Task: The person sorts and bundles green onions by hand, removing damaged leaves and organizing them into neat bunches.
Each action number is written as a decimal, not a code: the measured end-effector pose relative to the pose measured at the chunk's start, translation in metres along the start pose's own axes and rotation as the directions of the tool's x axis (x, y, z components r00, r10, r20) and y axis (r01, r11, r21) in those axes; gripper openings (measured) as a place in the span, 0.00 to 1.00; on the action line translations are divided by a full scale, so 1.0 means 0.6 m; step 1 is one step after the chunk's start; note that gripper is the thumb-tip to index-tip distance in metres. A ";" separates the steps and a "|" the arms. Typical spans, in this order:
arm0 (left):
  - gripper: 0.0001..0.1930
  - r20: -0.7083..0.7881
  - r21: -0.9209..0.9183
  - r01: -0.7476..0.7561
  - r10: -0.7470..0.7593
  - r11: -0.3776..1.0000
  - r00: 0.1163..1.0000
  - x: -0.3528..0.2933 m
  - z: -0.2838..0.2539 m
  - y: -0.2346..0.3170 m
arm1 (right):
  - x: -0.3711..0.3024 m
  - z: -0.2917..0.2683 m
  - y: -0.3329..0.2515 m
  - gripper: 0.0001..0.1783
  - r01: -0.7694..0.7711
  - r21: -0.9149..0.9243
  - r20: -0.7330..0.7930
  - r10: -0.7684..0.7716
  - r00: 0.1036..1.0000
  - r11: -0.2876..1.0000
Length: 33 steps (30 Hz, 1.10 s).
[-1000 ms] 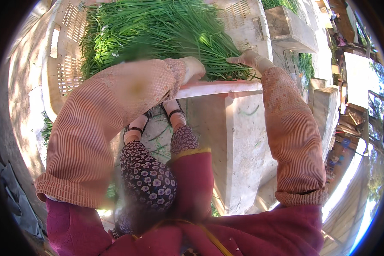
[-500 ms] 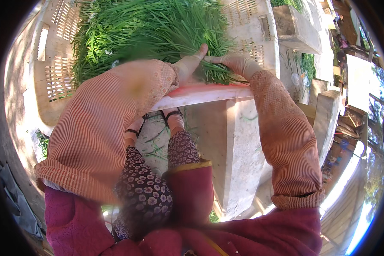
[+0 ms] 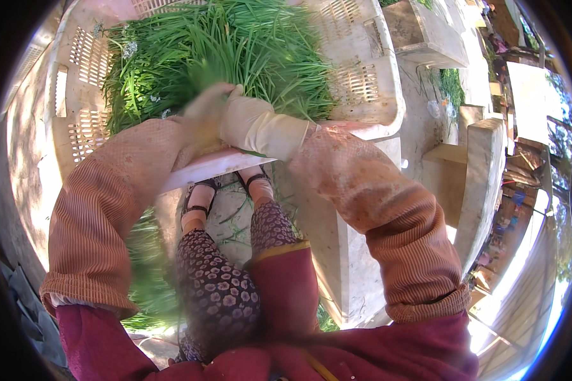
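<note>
Left hand and right hand sit together at the crate's six o'clock, grasp unclear; gentle pressure suits leaves.

A person's left hand, blurred, and pale-gloved right hand meet close together out front, left forearm and right forearm angling inward.

Cannot make out any readable text, label, brand, number or sign anywhere in view.
</note>
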<state>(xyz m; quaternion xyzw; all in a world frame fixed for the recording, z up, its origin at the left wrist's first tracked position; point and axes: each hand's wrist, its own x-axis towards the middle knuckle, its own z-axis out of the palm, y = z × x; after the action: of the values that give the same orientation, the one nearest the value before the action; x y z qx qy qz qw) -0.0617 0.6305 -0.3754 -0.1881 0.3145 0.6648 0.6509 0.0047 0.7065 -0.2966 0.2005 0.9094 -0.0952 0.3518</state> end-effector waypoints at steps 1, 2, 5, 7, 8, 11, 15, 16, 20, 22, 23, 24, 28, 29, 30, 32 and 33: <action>0.12 0.032 -0.010 0.034 -0.034 0.999 0.999 -0.008 -0.013 0.000 | 0.010 0.017 0.016 0.25 0.186 -0.071 -0.054 -0.190 0.980 0.980; 0.13 -0.048 0.031 -0.040 0.042 0.999 0.998 -0.006 -0.019 0.000 | 0.023 0.028 0.041 0.25 0.364 -0.158 -0.090 -0.380 0.921 0.918; 0.15 -0.166 0.048 -0.172 0.177 0.984 0.970 0.020 -0.057 -0.003 | -0.025 -0.076 0.097 0.26 0.136 0.680 -0.013 -0.173 0.985 0.720; 0.15 -0.245 0.140 -0.123 0.155 0.982 0.957 0.036 -0.063 -0.001 | 0.049 -0.071 0.207 0.21 0.207 0.785 -0.227 -0.040 0.973 0.584; 0.15 -0.254 0.180 -0.092 0.136 0.979 0.958 0.052 -0.066 -0.003 | 0.097 -0.070 0.287 0.20 0.036 0.622 -0.133 0.061 0.989 0.782; 0.16 -0.240 0.141 0.047 -0.012 0.989 0.971 0.048 -0.060 0.005 | 0.126 -0.057 0.355 0.19 -0.383 0.607 0.248 0.292 0.924 0.697; 0.17 -0.284 0.213 -0.042 0.103 0.976 0.953 0.054 -0.086 0.002 | 0.102 -0.050 0.281 0.19 -0.263 0.788 0.247 0.106 0.963 0.557; 0.17 -0.279 0.244 -0.072 0.141 0.967 0.950 0.050 -0.089 -0.001 | 0.115 -0.042 0.265 0.19 -0.239 0.783 0.219 0.105 0.970 0.575; 0.18 -0.355 0.234 0.059 0.029 0.970 0.934 0.029 -0.059 0.007 | 0.179 -0.015 0.224 0.23 -0.264 0.679 0.200 0.173 0.964 0.685; 0.19 -0.343 0.225 0.080 0.002 0.971 0.939 0.011 -0.023 0.004 | 0.211 0.004 0.227 0.25 -0.318 0.458 0.238 0.230 0.944 0.830; 0.19 -0.318 0.213 0.084 -0.012 0.973 0.948 0.007 -0.022 0.006 | 0.230 0.010 0.217 0.25 -0.297 0.265 0.257 0.230 0.939 0.917; 0.19 -0.290 0.203 0.089 -0.027 0.975 0.957 0.005 -0.021 0.007 | 0.239 0.020 0.215 0.25 -0.388 0.374 0.299 0.286 0.910 0.843; 0.21 -0.188 0.322 -0.017 0.082 0.947 0.979 0.063 -0.105 0.003 | 0.224 0.027 0.214 0.22 -0.354 0.679 0.321 0.175 0.931 0.643; 0.22 -0.196 0.317 -0.006 0.072 0.948 0.978 0.065 -0.097 -0.001 | 0.221 0.036 0.224 0.22 -0.321 0.760 0.291 0.146 0.945 0.565; 0.23 -0.223 0.303 -0.005 0.076 0.953 0.972 0.058 -0.095 0.001 | 0.204 0.022 0.198 0.21 -0.202 0.628 0.231 0.067 0.971 0.752; 0.26 -0.245 0.291 -0.012 0.086 0.957 0.966 0.050 -0.094 0.006 | 0.169 -0.012 0.152 0.19 0.068 0.253 0.153 -0.109 0.982 0.965; 0.27 -0.241 0.294 -0.015 0.089 0.956 0.966 0.053 -0.091 0.007 | 0.162 0.002 0.153 0.17 0.228 0.064 -0.018 -0.227 0.974 0.972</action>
<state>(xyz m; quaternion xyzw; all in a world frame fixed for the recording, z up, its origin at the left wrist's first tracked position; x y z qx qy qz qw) -0.0770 0.6185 -0.4356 -0.1653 0.4931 0.5995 0.6084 -0.0203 0.8177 -0.3662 0.1071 0.9246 -0.1635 0.3269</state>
